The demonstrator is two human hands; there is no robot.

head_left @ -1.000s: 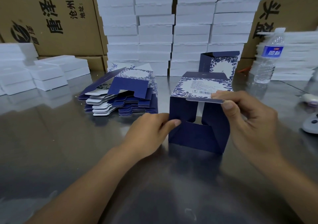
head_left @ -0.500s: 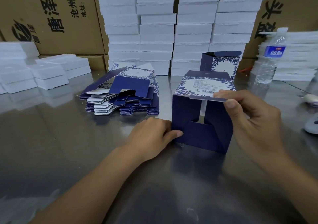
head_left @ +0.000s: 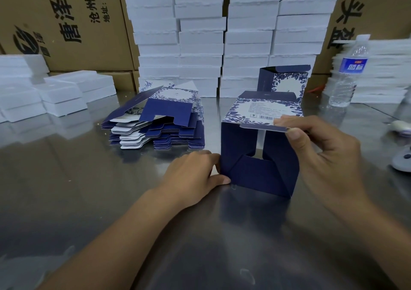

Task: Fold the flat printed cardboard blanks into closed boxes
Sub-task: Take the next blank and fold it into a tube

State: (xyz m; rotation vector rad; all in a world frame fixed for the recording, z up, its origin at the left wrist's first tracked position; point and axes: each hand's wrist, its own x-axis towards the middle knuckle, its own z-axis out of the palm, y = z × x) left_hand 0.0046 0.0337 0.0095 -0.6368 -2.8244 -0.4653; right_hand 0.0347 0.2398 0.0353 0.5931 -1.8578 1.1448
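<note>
A navy box with a white floral label (head_left: 258,156) lies on its side on the steel table (head_left: 89,189), its flapped end facing me. My left hand (head_left: 195,174) presses against its lower left corner, thumb at the bottom edge. My right hand (head_left: 320,154) pinches the top flap at the upper right edge of that end. The interlocking navy flaps are partly folded in, with a gap in the middle. A pile of flat navy and white blanks (head_left: 160,125) lies behind and to the left.
Another folded navy box (head_left: 284,80) stands behind with its lid open. Stacks of white foam trays (head_left: 224,33) and brown cartons (head_left: 66,22) line the back. A water bottle (head_left: 347,73) stands at the right, with a white device (head_left: 402,158) at the table's right edge.
The box has been pressed down and slightly toward me. My left hand slid lower along its left corner. My right hand kept its pinch on the top flap.
</note>
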